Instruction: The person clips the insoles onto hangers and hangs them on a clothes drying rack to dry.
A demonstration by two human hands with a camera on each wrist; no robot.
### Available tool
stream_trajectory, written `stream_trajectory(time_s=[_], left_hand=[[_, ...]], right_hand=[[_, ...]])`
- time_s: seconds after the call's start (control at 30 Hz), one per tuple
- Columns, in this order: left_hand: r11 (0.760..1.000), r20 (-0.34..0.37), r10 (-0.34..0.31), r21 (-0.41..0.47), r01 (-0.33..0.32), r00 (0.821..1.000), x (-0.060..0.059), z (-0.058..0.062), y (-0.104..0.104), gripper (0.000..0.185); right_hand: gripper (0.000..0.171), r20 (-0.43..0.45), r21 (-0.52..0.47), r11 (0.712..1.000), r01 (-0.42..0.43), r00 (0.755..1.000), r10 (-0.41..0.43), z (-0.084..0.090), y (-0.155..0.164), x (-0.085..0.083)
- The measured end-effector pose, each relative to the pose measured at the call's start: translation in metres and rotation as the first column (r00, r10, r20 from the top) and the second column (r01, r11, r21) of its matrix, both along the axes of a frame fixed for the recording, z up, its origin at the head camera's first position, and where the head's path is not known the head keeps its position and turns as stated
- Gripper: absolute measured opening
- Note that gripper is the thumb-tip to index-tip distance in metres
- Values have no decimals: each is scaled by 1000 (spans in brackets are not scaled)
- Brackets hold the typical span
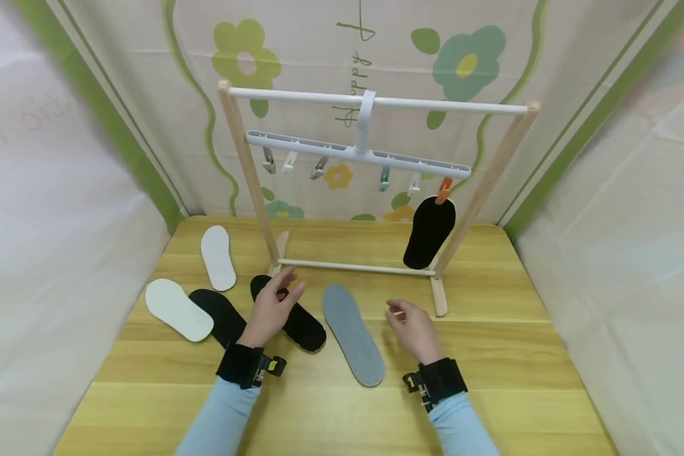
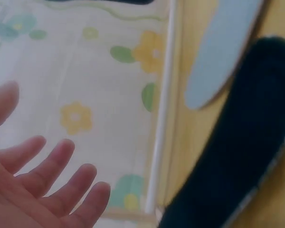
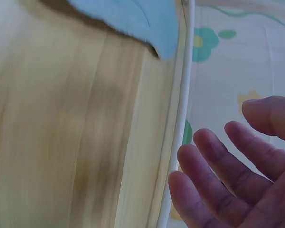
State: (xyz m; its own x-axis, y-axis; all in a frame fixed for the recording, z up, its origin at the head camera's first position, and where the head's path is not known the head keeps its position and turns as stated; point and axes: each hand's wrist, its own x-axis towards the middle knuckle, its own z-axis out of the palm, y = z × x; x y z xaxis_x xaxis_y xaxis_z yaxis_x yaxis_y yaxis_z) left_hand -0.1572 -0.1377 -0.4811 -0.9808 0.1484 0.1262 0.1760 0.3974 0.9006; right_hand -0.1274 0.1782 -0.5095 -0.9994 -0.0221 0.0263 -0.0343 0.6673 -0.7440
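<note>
Setting: pale cloth walls with green borders; flower-printed backdrop [image 1: 319,63] across the top of the frame; wood-grain table [image 1: 519,386] below.

Rack [image 1: 250,174]: wooden posts, white rails, upper centre. On its top rail, one white hanger [image 1: 319,147] with six clips in dark grey, white, grey, green, white and orange.

Hanging insole [image 1: 429,234]: black, right of centre, its upper end in the orange clip [image 1: 444,190].

Grey insole [image 1: 353,335]: lower centre, flat, long and slender, both ends rounded, plain matt face, bluish in the wrist views; lies between the hands.

Black insole [image 1: 304,329]: just left of the grey one, slanting, dark face, thin pale edge; partly hidden by the left hand [image 1: 272,311].

Further insoles, left of frame: two white [image 1: 218,258] [image 1: 179,310], one dark [image 1: 219,316] partly covered.

Left hand: fingers relaxed and spread, thumb well apart, holding nothing.

Right hand [image 1: 415,329]: right of the grey insole, fingers loosely bent, thumb apart, holding nothing.
</note>
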Motion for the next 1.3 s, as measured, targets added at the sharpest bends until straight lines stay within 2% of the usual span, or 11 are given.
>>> stream_trajectory(time_s=[0.27,0.47,0.6,0.97,1.13,1.3], left_hand=[[997,24,54,-59,-52,998,8,-12,-17,65],[993,40,99,-74,-95,994,14,-17,-26,64],[989,39,121,-84,-118,992,18,-22,-30,64],[986,94,156,-79,-149,983,30,-32,-34,60],[986,91,160,-67,-155,983,38,-37,-27,60],[986,74,158,-57,-154,985,47,-42,-20,59]], right_hand=[[30,-3,118,992,-52,999,52,-2,-29,-3],[37,10,285,956,-69,998,69,-7,-47,-8],[40,9,360,931,-61,998,62,-13,-57,-11],[43,30,430,902,-34,999,23,-25,-72,-18],[39,9,454,891,-23,1000,22,-26,-75,-22],[36,23,444,896,-20,1000,11,-28,-77,-29]])
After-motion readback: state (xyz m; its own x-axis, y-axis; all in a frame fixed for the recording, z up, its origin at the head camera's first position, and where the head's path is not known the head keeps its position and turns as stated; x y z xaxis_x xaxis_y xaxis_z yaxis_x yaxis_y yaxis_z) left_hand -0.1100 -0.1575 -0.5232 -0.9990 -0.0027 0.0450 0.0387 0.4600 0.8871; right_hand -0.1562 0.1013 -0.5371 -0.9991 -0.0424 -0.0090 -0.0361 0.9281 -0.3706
